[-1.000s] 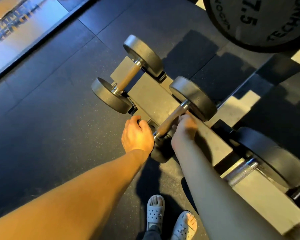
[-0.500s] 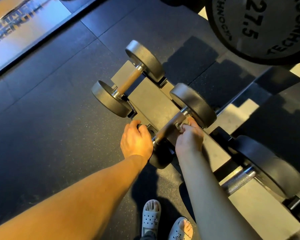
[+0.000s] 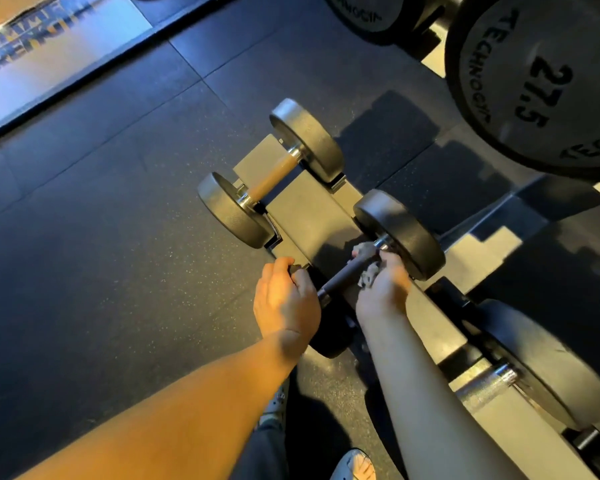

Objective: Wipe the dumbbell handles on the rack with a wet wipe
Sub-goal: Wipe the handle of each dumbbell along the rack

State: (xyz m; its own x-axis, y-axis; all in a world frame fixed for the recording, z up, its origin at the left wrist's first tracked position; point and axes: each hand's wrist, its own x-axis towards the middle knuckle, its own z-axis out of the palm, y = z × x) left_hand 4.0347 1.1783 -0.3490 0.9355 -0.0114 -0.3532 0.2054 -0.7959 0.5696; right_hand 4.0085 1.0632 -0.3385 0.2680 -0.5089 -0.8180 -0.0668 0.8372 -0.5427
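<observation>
Gripping the wipe round the handle, your right hand has slid toward the far head; your left hand still clasps the near head.

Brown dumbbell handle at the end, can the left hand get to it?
Probably yes: the brown handle lies uncovered beyond the left hand, nothing between them, though that hand grips the nearer dumbbell.

The floor is matt, speckled rubber. The rack is smooth matt metal. The dumbbell heads look dull and grainy, the collars glossy chrome, the wet wipe crumpled, fibrous.
</observation>
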